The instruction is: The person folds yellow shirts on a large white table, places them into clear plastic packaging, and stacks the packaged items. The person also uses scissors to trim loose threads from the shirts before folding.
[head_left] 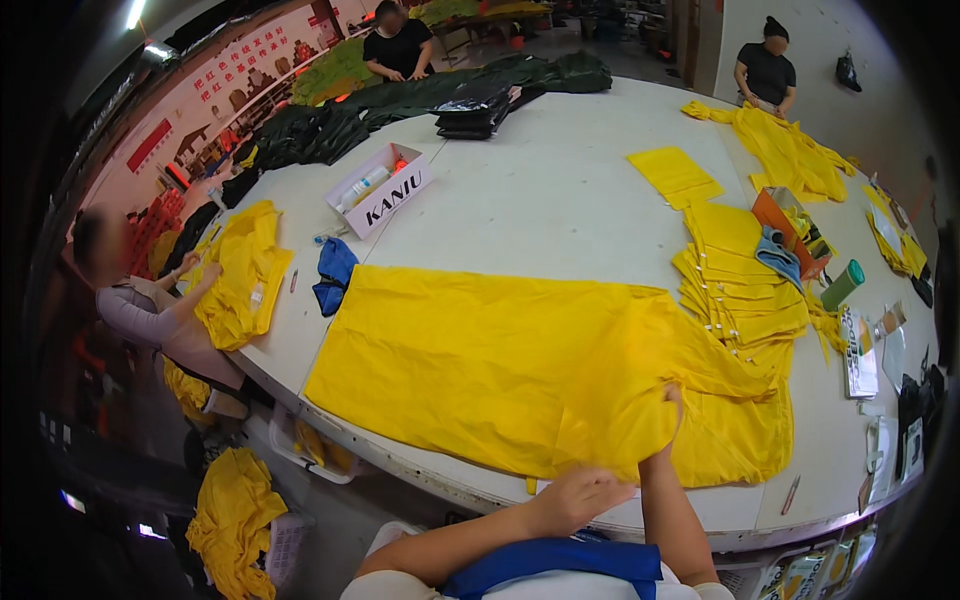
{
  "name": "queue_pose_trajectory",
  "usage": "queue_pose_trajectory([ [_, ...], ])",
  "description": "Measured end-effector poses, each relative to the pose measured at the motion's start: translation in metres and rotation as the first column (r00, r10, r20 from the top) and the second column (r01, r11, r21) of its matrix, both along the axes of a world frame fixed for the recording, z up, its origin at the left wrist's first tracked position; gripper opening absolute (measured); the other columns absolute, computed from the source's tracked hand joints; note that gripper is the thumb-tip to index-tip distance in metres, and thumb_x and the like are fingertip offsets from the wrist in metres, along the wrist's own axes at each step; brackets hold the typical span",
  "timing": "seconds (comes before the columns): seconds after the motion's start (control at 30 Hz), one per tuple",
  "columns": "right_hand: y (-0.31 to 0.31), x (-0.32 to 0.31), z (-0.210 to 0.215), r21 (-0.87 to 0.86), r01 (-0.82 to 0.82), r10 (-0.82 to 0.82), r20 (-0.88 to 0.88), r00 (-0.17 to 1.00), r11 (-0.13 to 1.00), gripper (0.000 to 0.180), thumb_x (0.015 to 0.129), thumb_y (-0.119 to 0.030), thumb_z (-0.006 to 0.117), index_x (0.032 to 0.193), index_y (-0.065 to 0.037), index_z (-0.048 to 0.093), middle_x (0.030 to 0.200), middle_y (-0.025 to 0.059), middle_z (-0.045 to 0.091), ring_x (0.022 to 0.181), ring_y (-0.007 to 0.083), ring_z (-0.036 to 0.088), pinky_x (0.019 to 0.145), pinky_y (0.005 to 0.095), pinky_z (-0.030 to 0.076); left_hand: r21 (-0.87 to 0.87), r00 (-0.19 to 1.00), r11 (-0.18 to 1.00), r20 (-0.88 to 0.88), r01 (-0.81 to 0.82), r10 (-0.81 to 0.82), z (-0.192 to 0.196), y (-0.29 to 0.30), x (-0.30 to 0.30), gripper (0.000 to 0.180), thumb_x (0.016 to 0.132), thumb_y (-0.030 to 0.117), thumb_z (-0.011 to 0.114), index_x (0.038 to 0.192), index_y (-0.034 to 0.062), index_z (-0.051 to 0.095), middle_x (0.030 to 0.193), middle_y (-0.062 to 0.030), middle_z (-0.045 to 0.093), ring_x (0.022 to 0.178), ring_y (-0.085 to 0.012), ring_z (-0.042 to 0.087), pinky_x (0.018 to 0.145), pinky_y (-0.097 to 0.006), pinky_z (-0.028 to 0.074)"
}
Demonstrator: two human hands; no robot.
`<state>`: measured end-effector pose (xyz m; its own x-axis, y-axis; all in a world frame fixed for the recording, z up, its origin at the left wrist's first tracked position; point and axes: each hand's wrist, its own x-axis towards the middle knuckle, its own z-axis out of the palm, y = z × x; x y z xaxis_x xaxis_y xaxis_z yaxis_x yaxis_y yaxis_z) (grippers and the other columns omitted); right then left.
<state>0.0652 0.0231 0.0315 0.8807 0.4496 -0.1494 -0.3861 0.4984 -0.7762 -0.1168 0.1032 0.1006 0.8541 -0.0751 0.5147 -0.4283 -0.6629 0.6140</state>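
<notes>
A large yellow garment [450, 370] of thin, crinkled cloth lies spread along the near side of the white table. At its near right part, my right hand [672, 410] is closed on a raised fold of the cloth, which is blurred by motion and partly hides the fingers. My left hand [588, 495] is at the garment's near edge, just left of my right wrist. Its fingers are bent and pressed together; what they hold, if anything, does not show. Beyond the garment's right part lies a stack of folded yellow pieces [735, 265].
The white table [540, 160] also bears a box of bottles [380, 190], a blue cloth [335, 275], an orange box [790, 230], a green cylinder [843, 285] and dark garments [330, 125]. Several people work around it. A basket of yellow cloth [240, 510] stands below left.
</notes>
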Motion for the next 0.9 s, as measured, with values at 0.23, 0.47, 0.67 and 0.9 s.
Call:
queue_pose_trajectory([
  [0.23, 0.008, -0.018, 0.048, -0.255, -0.203, 0.225, 0.063, 0.972, 0.945, 0.007, 0.091, -0.011, 0.047, 0.084, -0.009, 0.050, 0.079, -0.0006, 0.054, 0.072, 0.0082, 0.052, 0.066, 0.0222, 0.045, -0.553, 0.847, 0.653, -0.441, -0.517, 0.298, -0.004, 0.048, -0.017, 0.074, 0.068, 0.018, 0.081, 0.131, 0.0033, 0.045, 0.131, -0.0176, 0.048, 0.128, -0.0304, 0.040, 0.102, -0.037, 0.038],
  [0.47, 0.015, -0.050, 0.061, -0.562, 0.150, 0.302, 0.628, 0.717, 0.813, 0.027, 0.070, -0.004, 0.072, 0.084, -0.006, 0.049, 0.072, 0.0050, 0.052, 0.064, 0.0113, 0.052, 0.056, 0.0264, 0.044, -0.498, 0.811, 0.642, -0.403, -0.583, 0.424, -0.016, 0.092, 0.038, 0.044, 0.073, -0.010, 0.066, 0.114, 0.0060, 0.059, 0.108, -0.0119, 0.063, 0.101, -0.0234, 0.061, 0.086, -0.030, 0.048],
  [0.67, 0.062, 0.015, 0.018, -0.683, 0.284, 0.628, 0.731, 0.269, 0.673, 0.041, 0.082, -0.029, 0.066, 0.116, -0.008, 0.056, 0.109, 0.0166, 0.059, 0.103, 0.0340, 0.055, 0.089, 0.0407, 0.045, -0.806, 0.786, 0.111, -0.520, -0.581, 0.335, -0.098, 0.237, 0.036, 0.025, 0.085, 0.003, 0.058, 0.109, 0.0052, 0.058, 0.097, -0.0057, 0.064, 0.091, -0.0181, 0.061, 0.080, -0.028, 0.049],
  [0.9, 0.089, 0.190, -0.073, -0.692, 0.689, 0.848, 0.483, 0.219, 0.216, 0.051, 0.090, -0.030, 0.055, 0.136, -0.014, 0.040, 0.140, 0.0105, 0.039, 0.136, 0.0343, 0.026, 0.108, 0.0519, 0.023, -0.090, 0.242, 0.471, -0.931, -0.877, 0.273, -0.052, 0.330, 0.060, 0.038, 0.088, 0.023, 0.057, 0.125, 0.0152, 0.050, 0.098, -0.0023, 0.060, 0.075, -0.0151, 0.053, 0.056, -0.029, 0.043],
])
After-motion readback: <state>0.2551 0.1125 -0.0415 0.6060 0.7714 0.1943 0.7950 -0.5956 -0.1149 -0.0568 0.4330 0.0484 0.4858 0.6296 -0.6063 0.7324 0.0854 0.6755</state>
